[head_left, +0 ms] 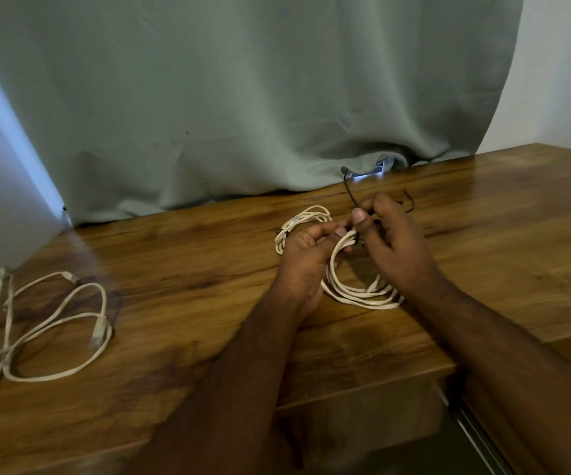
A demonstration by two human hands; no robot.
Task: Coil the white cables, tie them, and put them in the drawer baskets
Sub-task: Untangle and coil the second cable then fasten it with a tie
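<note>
**Item: white cable coil, tying in progress**

Location: middle of the wooden desk (181, 275), right of centre, in front of a grey-green curtain (225, 97).

Condition: coiled cable (359, 293) wound in several loops, its near arc resting on the desk, its far arc lifted between the two hands. Left hand (306, 258) grips the loops at their top, fingers curled round them. Right hand (390, 234) pinches a thin black tie (349, 193) between thumb and fingers just where it meets the coil; the tie's free end stands up and away toward the curtain.

Step, as judged: the tying stage. The next move likely calls for wrapping the tie round the bundle and twisting it closed while the left hand keeps the loops together.

Other stock: a second coil (302, 222) lies just beyond the left hand; whether it is tied cannot be told. A loose cable (54, 323) sprawls uncoiled at the near left, plug showing. Dark strands (409, 200), possibly spare ties, lie beyond the right hand.

Markings: none legible. Drawer baskets not in view.
</note>
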